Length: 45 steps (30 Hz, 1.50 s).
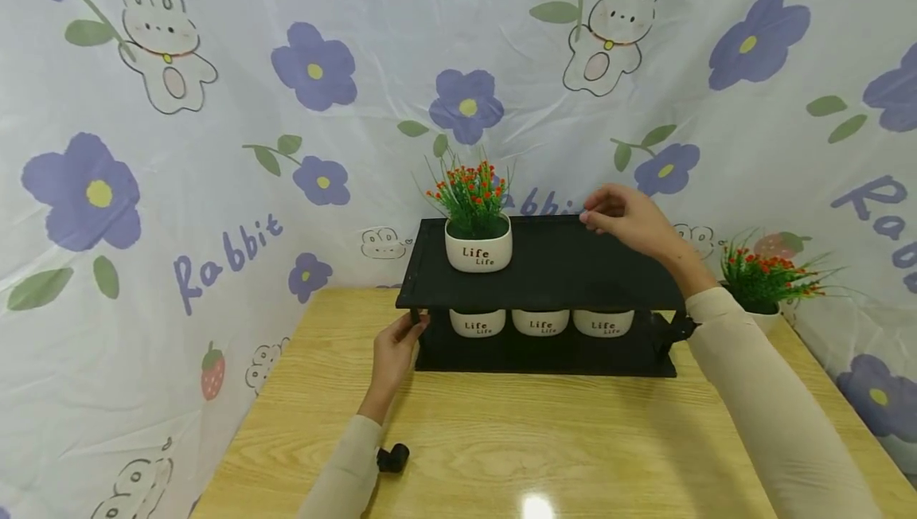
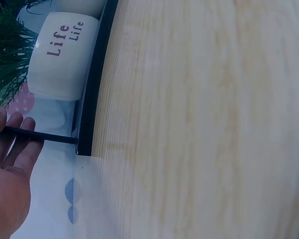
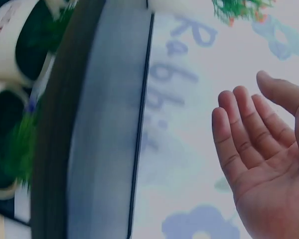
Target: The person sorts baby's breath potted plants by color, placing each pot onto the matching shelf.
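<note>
A black two-tier shelf [image 1: 566,284] stands on the wooden table. My left hand [image 1: 392,352] holds its left upright; in the left wrist view the thumb and fingers lie on either side of that thin black post [image 2: 45,136]. On the top board, towards the left, sits a white "Life" pot [image 1: 478,254] of orange-red flowers. Three similar white pots [image 1: 540,323] line the lower tier, their upper parts hidden by the top board. My right hand [image 1: 630,220] hovers over the right part of the top board, holding nothing, its fingers loosely bent.
Another potted plant [image 1: 770,276] with orange-red flowers stands right of the shelf, partly behind my right sleeve [image 1: 774,399]. Behind everything hangs a white cloth [image 1: 394,41] printed with purple flowers and rabbits. The wooden table [image 1: 501,431] extends in front of the shelf.
</note>
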Tool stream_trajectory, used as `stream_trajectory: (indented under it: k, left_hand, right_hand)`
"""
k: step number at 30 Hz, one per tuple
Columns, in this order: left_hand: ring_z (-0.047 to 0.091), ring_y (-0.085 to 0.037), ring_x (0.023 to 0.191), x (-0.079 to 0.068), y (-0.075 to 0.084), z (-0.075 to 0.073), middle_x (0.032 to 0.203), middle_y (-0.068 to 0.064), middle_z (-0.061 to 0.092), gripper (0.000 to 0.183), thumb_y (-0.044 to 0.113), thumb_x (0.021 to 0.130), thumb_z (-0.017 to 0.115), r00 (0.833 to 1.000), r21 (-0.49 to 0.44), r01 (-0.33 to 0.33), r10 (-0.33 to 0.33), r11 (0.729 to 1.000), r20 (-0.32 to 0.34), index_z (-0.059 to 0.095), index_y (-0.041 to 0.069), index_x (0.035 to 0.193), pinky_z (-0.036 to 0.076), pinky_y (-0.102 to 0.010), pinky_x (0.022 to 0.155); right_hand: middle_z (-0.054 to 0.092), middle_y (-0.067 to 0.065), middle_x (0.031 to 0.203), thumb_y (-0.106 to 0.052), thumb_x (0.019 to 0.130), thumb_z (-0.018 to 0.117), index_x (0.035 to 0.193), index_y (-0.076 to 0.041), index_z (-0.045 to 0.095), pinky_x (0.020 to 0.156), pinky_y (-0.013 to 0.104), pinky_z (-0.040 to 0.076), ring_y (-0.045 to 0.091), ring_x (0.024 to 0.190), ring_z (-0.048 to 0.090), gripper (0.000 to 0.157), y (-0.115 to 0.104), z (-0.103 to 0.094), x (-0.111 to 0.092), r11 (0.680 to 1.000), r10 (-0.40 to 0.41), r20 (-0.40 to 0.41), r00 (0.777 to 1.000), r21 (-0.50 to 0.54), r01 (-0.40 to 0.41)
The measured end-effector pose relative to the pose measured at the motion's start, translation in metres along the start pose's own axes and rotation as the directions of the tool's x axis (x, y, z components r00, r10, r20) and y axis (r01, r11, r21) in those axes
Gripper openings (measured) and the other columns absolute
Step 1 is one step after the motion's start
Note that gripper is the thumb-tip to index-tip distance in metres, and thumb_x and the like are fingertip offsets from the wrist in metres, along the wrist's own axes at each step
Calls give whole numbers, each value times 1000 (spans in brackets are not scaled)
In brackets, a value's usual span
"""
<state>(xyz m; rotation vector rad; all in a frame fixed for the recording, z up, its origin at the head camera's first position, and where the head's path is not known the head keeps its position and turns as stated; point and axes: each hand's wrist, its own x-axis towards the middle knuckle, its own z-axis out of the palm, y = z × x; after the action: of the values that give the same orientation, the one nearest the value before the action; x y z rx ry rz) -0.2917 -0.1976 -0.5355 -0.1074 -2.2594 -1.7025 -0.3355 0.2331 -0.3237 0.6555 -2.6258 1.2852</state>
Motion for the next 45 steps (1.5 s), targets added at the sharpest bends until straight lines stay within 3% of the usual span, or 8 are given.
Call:
stream_trajectory:
  k: [4, 11, 19, 28, 39, 41, 43, 45]
  left_hand:
    - [74, -33, 119, 1, -1, -3, 120, -17, 79, 25, 14, 104, 70, 1000, 2, 3, -3, 1000, -1, 78, 3, 126, 56, -51, 109]
    - [72, -36, 122, -1, -1, -3, 123, -20, 78, 28, 12, 105, 68, 1000, 3, 22, -22, 1000, -15, 75, 0, 129, 55, -49, 111]
    - [70, -42, 124, -9, 28, -8, 125, -27, 75, 30, 3, 106, 64, 1000, -5, 19, -18, 1000, 7, 70, -9, 133, 53, -52, 111]
    - [70, -42, 124, -12, 37, -10, 127, -28, 74, 31, 3, 106, 64, 1000, 1, 1, -1, 1000, 26, 69, -9, 134, 54, -51, 111]
    - [69, -42, 126, -11, 36, -9, 126, -28, 74, 29, 3, 106, 64, 999, -23, 16, -15, 1000, 29, 70, -9, 132, 51, -55, 113]
    - [69, -42, 126, -11, 36, -9, 127, -29, 74, 29, 3, 106, 64, 999, -24, 19, -18, 1000, 32, 70, -10, 132, 51, -55, 114]
    - [69, -42, 126, -11, 36, -9, 127, -28, 74, 29, 4, 106, 64, 999, -23, 23, -22, 999, 32, 70, -9, 132, 51, -55, 114]
    - [69, -42, 126, -10, 34, -9, 127, -28, 74, 29, 4, 106, 64, 999, -21, 27, -27, 999, 28, 70, -9, 132, 51, -55, 114]
  right_hand:
    - [75, 23, 112, -19, 108, 66, 122, 1, 69, 77, 15, 57, 4, 88, 71, 25, 18, -20, -17, 999, -10, -75, 997, -46, 6]
    - [73, 25, 111, -22, 109, 64, 122, 2, 68, 74, 9, 54, 0, 84, 69, 28, 48, -53, -60, 989, 82, -131, 988, -112, -97]
    - [69, -24, 92, -19, 110, 62, 125, 6, 65, 70, 14, 57, -11, 82, 65, 29, 97, -82, -109, 977, 162, -143, 976, -116, -179]
    - [66, -32, 94, -23, 111, 59, 131, 10, 61, 69, 13, 56, -11, 83, 66, 38, 139, -97, -166, 950, 277, -129, 952, -112, -292]
    - [71, 29, 119, -31, 111, 58, 137, 14, 58, 65, 18, 52, -22, 83, 49, 52, 195, -92, -200, 895, 379, -149, 913, -193, -402]
    - [60, 41, 132, -32, 111, 57, 143, 19, 50, 65, 15, 50, -5, 88, 62, 60, 203, -89, -201, 890, 407, -146, 902, -159, -428]
    - [40, 50, 148, -37, 111, 55, 151, 22, 35, 80, 28, 59, 26, 110, 68, 74, 209, -85, -200, 876, 455, -132, 881, -111, -469]
    - [21, 52, 157, -42, 112, 51, 157, 24, 16, 100, 49, 57, 61, 132, 48, 87, 214, -80, -199, 855, 509, -110, 854, -51, -516]
